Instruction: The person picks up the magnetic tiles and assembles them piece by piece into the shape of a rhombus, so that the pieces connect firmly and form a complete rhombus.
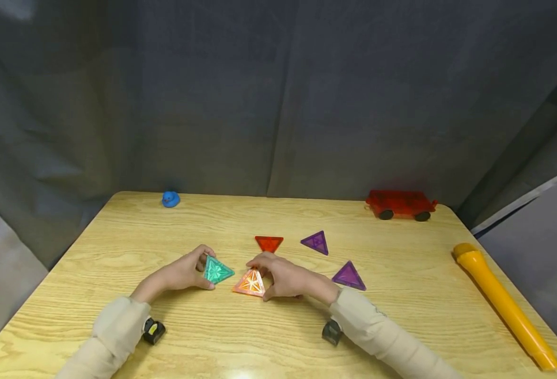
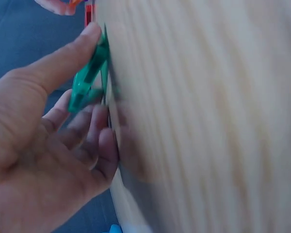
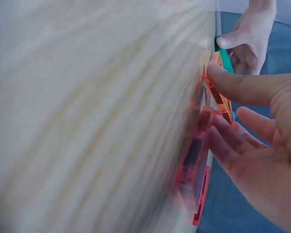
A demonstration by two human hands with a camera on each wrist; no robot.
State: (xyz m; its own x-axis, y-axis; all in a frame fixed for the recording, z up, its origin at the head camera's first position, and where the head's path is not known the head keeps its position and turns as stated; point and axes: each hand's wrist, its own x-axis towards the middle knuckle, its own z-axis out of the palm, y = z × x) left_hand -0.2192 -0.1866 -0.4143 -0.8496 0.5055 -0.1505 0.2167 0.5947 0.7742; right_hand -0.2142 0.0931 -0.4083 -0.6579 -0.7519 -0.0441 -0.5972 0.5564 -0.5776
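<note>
In the left hand (image 1: 186,272), the green triangular tile (image 1: 218,270) is pinched between thumb and fingers, the other fingers being loosely bent and partly hidden behind it. By the right hand (image 1: 283,275), the orange triangular tile (image 1: 249,284) is held the same way, its right corner covered by the fingers. Taken from the orange tile as centre, the green one is seen near at ten o'clock, the two being apart. Whether either is touched to the table (image 1: 240,337) cannot be told.

At one o'clock a red triangle (image 1: 268,243) is placed, its lower tip hidden by the right hand. Purple triangles are found at two (image 1: 317,242) and three o'clock (image 1: 349,276). In the right wrist view a pinkish-red piece (image 3: 195,155) is blurred beside the right fingers; its outline cannot be made out.

Farther off, a blue duck (image 1: 170,199) is seen between ten and eleven, a red wagon (image 1: 400,202) at two, and a yellow stick (image 1: 501,295) at three. Both sleeves (image 1: 383,331) are cut off by the lower edge.
</note>
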